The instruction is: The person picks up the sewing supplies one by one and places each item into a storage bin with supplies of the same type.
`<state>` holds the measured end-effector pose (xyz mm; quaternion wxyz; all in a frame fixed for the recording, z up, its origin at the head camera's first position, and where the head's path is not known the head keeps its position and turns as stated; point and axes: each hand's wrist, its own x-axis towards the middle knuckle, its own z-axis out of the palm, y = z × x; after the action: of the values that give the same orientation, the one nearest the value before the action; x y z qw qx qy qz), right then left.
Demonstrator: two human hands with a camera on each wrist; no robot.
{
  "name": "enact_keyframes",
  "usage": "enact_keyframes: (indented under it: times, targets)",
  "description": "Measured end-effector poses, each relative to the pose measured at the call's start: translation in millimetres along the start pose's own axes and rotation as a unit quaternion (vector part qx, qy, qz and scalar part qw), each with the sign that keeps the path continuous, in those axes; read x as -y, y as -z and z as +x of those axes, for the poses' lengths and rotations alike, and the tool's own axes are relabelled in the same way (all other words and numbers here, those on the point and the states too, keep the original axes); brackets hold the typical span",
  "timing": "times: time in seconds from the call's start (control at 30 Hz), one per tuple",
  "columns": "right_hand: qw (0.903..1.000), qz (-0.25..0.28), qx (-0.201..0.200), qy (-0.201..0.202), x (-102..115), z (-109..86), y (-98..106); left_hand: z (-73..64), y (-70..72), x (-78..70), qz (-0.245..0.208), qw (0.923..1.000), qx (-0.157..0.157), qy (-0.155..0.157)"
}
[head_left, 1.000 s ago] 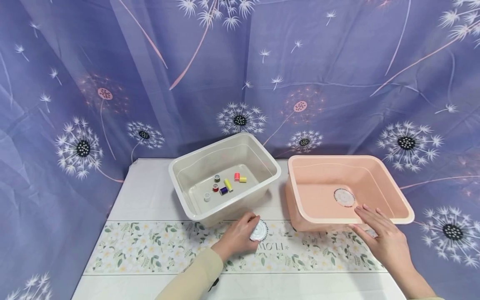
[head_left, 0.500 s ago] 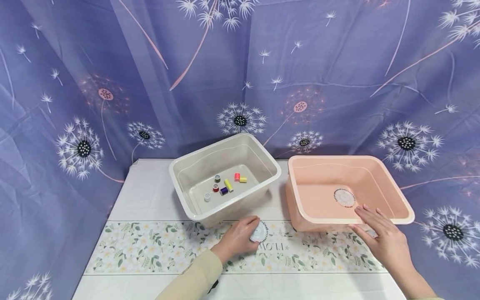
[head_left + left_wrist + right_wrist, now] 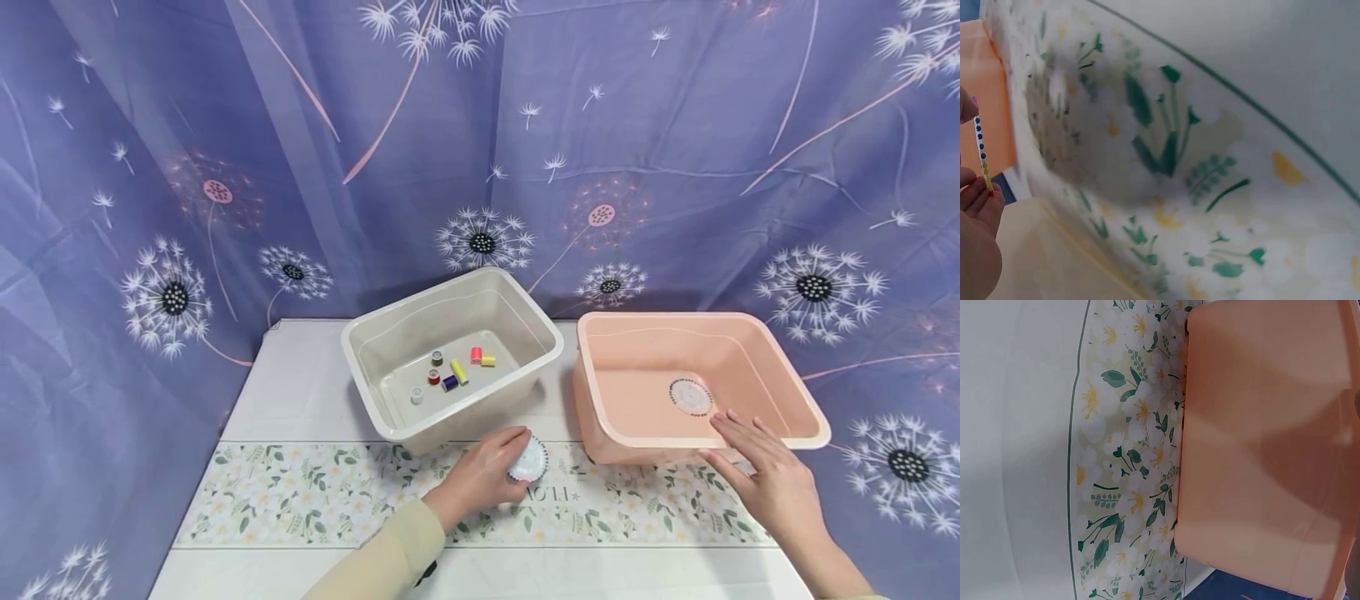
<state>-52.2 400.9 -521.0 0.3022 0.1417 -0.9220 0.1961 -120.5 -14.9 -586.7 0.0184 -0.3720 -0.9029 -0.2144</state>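
My left hand [image 3: 483, 471] pinches a white pin wheel [image 3: 531, 460], a round disc ringed with dark bead-headed pins, in front of the grey basin. In the left wrist view the pin wheel [image 3: 982, 147] shows edge-on between fingertips and thumb, with blue, yellow and red heads along its rim. My right hand [image 3: 768, 475] rests at the front rim of the pink basin [image 3: 592, 392], fingers straight and reaching over it. Another pin wheel [image 3: 691, 397] lies flat on that basin's floor.
The grey basin [image 3: 371, 417] stands angled at the left, holding several small thread spools, among them a yellow spool [image 3: 459, 372] and a purple spool [image 3: 449, 383]. A floral-banded cloth [image 3: 262, 492] covers the table. Behind hangs a blue dandelion curtain [image 3: 405, 208].
My left hand has shifted slightly to the right and away from me, carrying the pin wheel with it. The right hand keeps its place at the pink basin's rim.
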Motion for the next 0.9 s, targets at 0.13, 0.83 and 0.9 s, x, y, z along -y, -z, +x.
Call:
enact_keyframes:
  times: [0.13,0.83,0.9]
  targets:
    - [1.0,0.001,0.002,-0.002,0,0.2,1,3.3,8.1,-4.6,0.007,0.9999,-0.01,-0.009]
    - [1.0,-0.002,-0.005,-0.001,0,-0.5,-1,25.9,53.7,-34.6,0.002,1.0,-0.009,-0.003]
    - [1.0,-0.002,-0.006,0.0,0,-0.2,-1,29.9,57.8,-37.5,-0.007,0.9999,-0.013,-0.004]
